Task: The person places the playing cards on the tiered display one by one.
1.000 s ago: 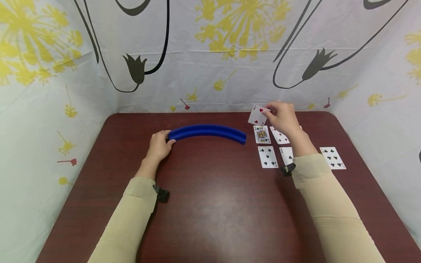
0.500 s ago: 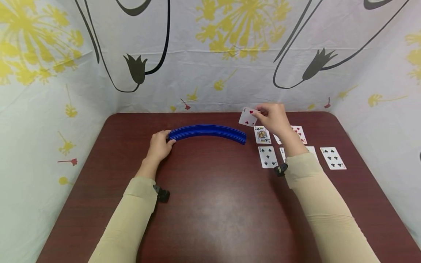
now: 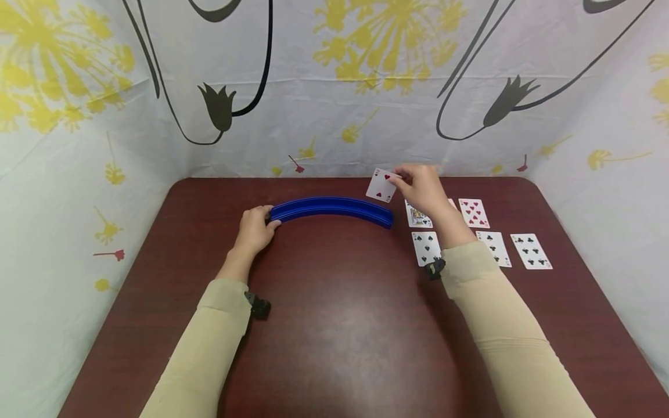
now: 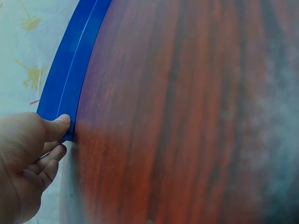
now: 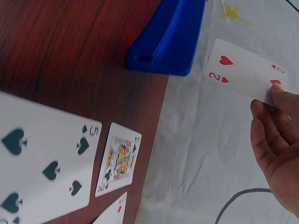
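Note:
A curved blue playing-card holder (image 3: 329, 205) stands on the table, its long groove facing up. My left hand (image 3: 254, 230) pinches its left end, thumb on the near side, as the left wrist view also shows. Between thumb and fingers my right hand (image 3: 422, 188) holds the two of hearts (image 3: 382, 185) by one edge. This card is in the air, apart from the holder's right end and slightly beyond it. The king of clubs (image 5: 119, 158) and five of spades (image 5: 44, 158) lie face up below the right hand and wrist.
More face-up cards lie at the right: a red heart card (image 3: 474, 213), a club card (image 3: 493, 248) and the six of clubs (image 3: 531, 251). The right forearm hides others. A patterned cloth (image 3: 313, 128) hangs behind the dark wooden table (image 3: 324, 325).
My right hand has moved left with the two of hearts, from above the king to near the holder's right end. The left hand keeps its hold in the same place.

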`<state>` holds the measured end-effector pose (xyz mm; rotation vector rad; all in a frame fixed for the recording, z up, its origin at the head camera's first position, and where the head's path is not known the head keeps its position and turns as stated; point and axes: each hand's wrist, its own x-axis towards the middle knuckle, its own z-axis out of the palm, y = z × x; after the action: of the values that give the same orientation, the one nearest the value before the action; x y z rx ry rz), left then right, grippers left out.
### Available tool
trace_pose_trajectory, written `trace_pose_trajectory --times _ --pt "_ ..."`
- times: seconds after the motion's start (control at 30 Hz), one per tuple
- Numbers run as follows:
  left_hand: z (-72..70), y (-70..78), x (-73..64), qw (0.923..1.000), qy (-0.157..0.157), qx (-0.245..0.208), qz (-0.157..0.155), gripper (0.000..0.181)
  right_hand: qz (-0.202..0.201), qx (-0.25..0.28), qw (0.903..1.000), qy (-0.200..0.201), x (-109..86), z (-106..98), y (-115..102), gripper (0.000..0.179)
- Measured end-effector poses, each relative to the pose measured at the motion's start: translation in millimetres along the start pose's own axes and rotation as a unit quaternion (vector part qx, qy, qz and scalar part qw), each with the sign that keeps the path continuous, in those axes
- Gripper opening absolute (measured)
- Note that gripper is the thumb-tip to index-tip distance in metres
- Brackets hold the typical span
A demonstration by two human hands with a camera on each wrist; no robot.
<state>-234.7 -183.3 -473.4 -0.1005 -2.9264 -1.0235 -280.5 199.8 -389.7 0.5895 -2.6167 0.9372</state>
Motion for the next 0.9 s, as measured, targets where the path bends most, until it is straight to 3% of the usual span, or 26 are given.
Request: trace_pose_trajectory --times 0.9 --pt "-1.0 -4.9 0.6 0.9998 0.004 -0.022 -0.003 0.049 -0.050 0.032 0.9982 -0.012 23.4 48.0 -40.9 0.017"
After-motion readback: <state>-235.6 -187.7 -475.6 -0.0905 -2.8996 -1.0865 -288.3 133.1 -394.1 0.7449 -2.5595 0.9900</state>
